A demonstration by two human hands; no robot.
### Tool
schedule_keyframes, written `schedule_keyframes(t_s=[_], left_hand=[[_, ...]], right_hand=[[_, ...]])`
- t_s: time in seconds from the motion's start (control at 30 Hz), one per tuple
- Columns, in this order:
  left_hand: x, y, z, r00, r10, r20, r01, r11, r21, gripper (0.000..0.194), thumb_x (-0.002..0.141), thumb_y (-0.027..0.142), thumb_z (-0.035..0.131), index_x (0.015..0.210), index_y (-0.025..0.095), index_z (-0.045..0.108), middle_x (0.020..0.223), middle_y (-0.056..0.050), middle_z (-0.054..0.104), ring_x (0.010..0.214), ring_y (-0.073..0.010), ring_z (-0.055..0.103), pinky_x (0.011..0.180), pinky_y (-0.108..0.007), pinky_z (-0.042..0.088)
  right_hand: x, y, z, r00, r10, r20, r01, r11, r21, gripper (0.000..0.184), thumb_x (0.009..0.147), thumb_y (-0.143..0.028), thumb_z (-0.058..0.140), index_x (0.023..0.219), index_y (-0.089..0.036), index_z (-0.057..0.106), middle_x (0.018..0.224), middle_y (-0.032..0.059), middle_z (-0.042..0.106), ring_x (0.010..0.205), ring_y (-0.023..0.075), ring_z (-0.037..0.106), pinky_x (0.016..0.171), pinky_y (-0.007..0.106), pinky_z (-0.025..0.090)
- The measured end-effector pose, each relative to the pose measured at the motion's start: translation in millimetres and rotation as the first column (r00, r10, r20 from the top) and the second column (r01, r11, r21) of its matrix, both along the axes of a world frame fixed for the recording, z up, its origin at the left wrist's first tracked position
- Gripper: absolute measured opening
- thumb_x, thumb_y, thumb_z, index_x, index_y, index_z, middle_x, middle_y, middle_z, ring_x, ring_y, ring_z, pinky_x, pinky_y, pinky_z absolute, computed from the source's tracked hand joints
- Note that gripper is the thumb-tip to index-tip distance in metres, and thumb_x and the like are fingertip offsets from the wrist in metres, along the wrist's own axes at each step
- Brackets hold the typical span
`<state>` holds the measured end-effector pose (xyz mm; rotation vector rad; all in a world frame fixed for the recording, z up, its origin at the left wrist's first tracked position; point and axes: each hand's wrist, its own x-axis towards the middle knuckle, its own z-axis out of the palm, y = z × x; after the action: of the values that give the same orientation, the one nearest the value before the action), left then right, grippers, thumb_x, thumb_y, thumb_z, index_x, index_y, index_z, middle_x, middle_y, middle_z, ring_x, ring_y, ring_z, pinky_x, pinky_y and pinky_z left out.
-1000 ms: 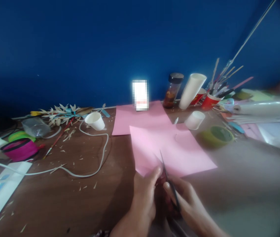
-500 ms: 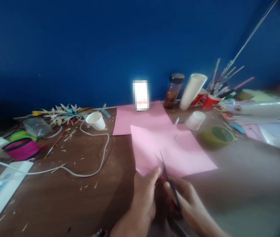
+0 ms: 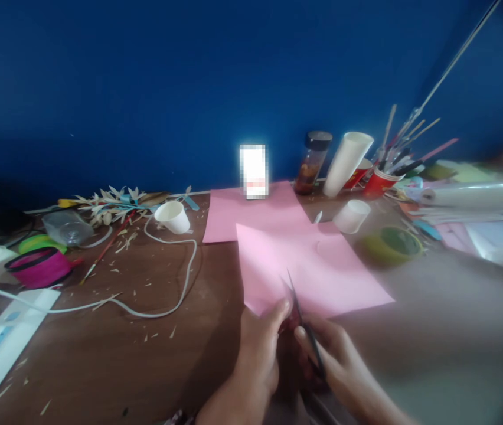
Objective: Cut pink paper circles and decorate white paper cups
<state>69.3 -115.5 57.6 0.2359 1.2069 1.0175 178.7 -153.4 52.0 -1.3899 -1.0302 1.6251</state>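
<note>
Near the bottom centre, my left hand (image 3: 260, 336) pinches the near edge of a sheet of pink paper (image 3: 322, 277), its thumb lying on top. My right hand (image 3: 340, 354) is closed around the dark handles of a pair of scissors (image 3: 310, 339). The scissor blades point away from me over the paper and stand a little apart, close to my left thumb. The far part of this sheet overlaps a second pink sheet (image 3: 254, 221) lying flat behind it. My fingers beneath the paper are hidden.
A bright pixelated upright rectangle (image 3: 254, 171) stands at the back. Right of it are a dark-lidded bottle (image 3: 312, 165), paper cups (image 3: 352, 216) and a tape roll (image 3: 393, 245). On the left lie a white cable (image 3: 145, 314), a white cup (image 3: 172, 217), a power strip (image 3: 16, 336) and scattered shavings.
Almost nothing differs. The view has shifted very slightly, and both hands, the scissors and the paper keep the same positions.
</note>
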Motion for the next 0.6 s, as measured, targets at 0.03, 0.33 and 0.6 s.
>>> schedule_keyframes(t_s=[0.03, 0.33, 0.6], left_hand=[[-0.1, -0.5, 0.5, 1.0, -0.012, 0.015, 0.013, 1.0, -0.004, 0.028, 0.066, 0.03, 0.075, 0.077, 0.01, 0.059, 0.057, -0.006, 0.063, 0.049, -0.022, 0.063, 0.041, -0.03, 0.05], [-0.4, -5.7, 0.3, 0.99, -0.058, 0.132, 0.055, 0.998, 0.027, 0.024, 0.071, 0.03, 0.07, 0.08, 0.011, 0.06, 0.054, -0.004, 0.062, 0.042, -0.018, 0.059, 0.039, -0.027, 0.048], [-0.6, -5.2, 7.5, 0.981, -0.061, 0.183, 0.059, 0.998, 0.016, 0.019, 0.072, 0.026, 0.068, 0.077, 0.009, 0.059, 0.054, -0.006, 0.063, 0.039, -0.0173, 0.058, 0.039, -0.027, 0.047]], right_hand=[[0.2, 0.5, 0.5, 1.0, 0.004, -0.002, -0.004, 1.0, -0.004, 0.039, 0.083, -0.053, 0.058, 0.082, -0.015, 0.055, 0.056, -0.003, 0.052, 0.046, 0.0074, 0.045, 0.043, 0.018, 0.037], [4.7, 2.5, 3.4, 1.0, 0.025, 0.005, -0.025, 1.0, -0.001, 0.036, 0.084, -0.049, 0.06, 0.078, -0.015, 0.053, 0.061, -0.0018, 0.053, 0.052, 0.0081, 0.048, 0.046, 0.018, 0.037], [9.4, 0.2, -3.5, 0.999, 0.038, 0.032, -0.04, 0.997, 0.059, 0.031, 0.086, -0.045, 0.059, 0.083, -0.014, 0.058, 0.062, -0.0019, 0.053, 0.052, 0.0079, 0.047, 0.046, 0.017, 0.037]])
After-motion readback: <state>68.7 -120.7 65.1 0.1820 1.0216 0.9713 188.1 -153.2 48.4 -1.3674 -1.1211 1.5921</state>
